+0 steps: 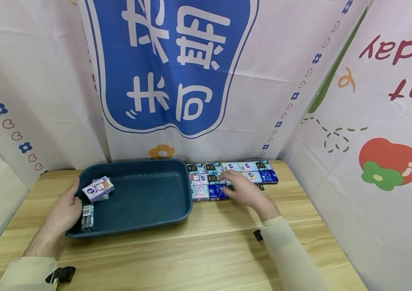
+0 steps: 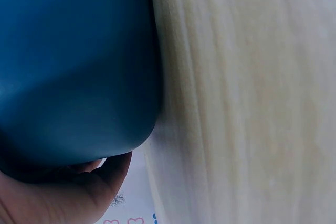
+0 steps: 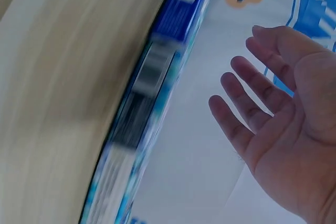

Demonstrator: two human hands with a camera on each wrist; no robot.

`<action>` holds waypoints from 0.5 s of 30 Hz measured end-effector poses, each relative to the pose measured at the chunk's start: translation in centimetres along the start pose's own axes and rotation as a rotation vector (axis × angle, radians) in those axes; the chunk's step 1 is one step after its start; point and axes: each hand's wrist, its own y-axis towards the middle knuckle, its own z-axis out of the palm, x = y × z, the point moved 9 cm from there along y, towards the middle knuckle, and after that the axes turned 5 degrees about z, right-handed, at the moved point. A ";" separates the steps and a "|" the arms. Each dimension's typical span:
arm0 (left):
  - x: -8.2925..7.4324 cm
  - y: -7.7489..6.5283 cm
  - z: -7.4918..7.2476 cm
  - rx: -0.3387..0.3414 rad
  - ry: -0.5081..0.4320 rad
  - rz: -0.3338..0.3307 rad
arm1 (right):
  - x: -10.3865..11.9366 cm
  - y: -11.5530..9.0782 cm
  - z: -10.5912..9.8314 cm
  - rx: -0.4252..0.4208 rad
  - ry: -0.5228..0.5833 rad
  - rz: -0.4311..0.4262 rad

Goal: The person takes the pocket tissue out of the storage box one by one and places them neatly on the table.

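A dark teal plastic tray [image 1: 144, 232] sits on the table, with my left hand [image 1: 64, 212] gripping its left rim. In the left wrist view the fingers [image 2: 107, 179] curl against the tray's outer wall [image 2: 79, 77]. Inside, a purple-and-white tissue pack [image 1: 99, 189] lies tilted on another pack, and a dark pack [image 1: 87, 216] lies against the left wall. Right of the tray, rows of small tissue packs [image 1: 200, 192] stand close together. Over them hovers my right hand [image 1: 244, 189], fingers spread and nothing held; the right wrist view shows its palm [image 3: 294, 129] apart from the packs.
The wooden table [image 1: 191, 258] extends in front of the tray and the packs. A printed cloth [image 1: 264, 60] hangs behind them, and another cloth wall [image 1: 355, 182] borders the right side. Each wrist wears a black strap [image 1: 62, 275].
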 end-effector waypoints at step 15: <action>-0.2 0.1 0.0 -0.018 0.006 0.023 | 8.4 2.7 1.1 -0.012 -0.031 -0.124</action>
